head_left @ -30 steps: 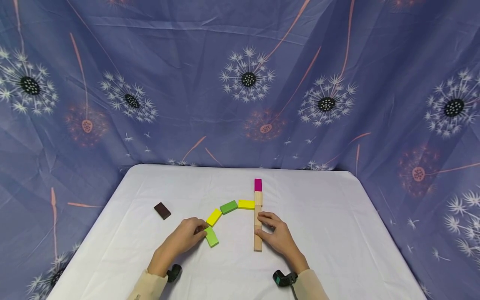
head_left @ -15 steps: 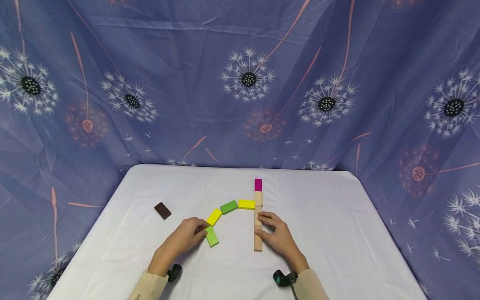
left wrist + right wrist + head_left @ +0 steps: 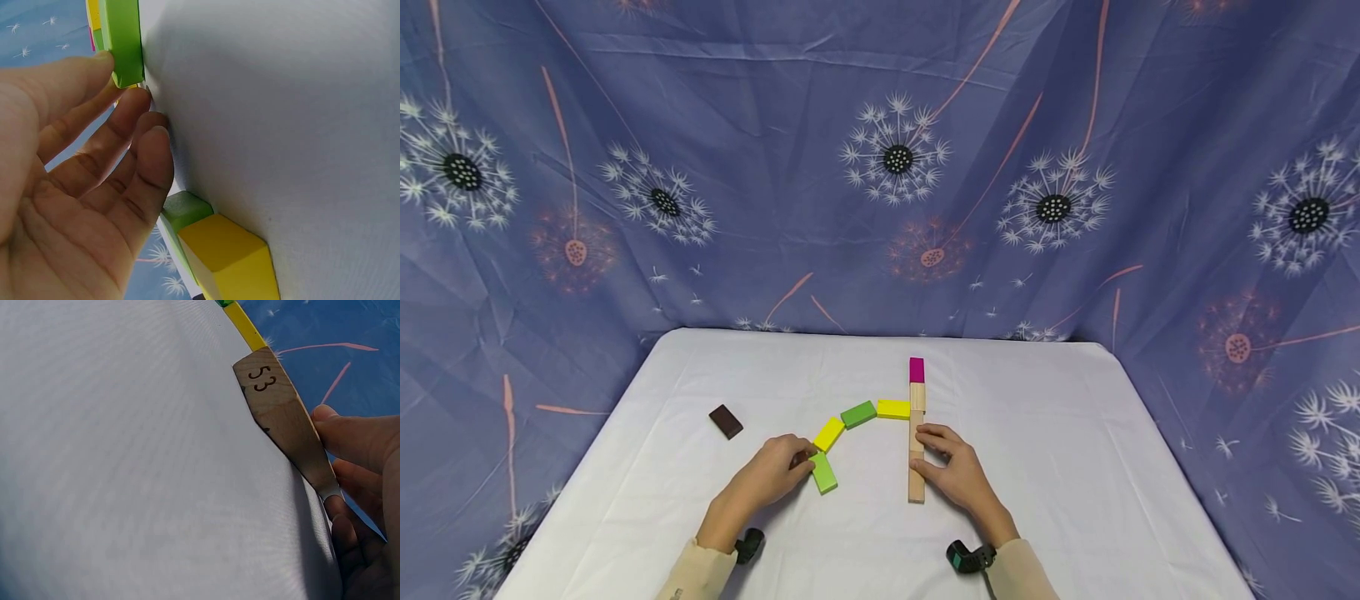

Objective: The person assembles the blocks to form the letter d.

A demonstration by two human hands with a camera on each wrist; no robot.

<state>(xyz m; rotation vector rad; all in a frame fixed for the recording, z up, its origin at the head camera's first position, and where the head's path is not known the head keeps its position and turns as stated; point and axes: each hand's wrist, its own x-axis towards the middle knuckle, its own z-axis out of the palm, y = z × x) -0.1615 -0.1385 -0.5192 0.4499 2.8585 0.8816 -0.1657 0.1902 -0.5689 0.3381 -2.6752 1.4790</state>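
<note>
My left hand (image 3: 775,468) pinches a light green block (image 3: 823,474) at its left side. In the left wrist view, my thumb lies against the green block (image 3: 125,44). That block ends a curved line of flat blocks: a yellow block (image 3: 830,435), a green block (image 3: 858,414) and another yellow block (image 3: 893,409). My right hand (image 3: 957,468) grips the plain wooden blocks (image 3: 916,486) in a straight row from the right, thumb nearer me. Its near wooden block (image 3: 275,394) shows the number 53 in the right wrist view.
A magenta block (image 3: 917,370) tops the straight row. To the left lies a dark brown block (image 3: 726,422). The white-covered table (image 3: 1060,450) meets a blue dandelion-patterned curtain (image 3: 775,183). A yellow block (image 3: 237,262) and a darker green block (image 3: 185,209) show low in the left wrist view.
</note>
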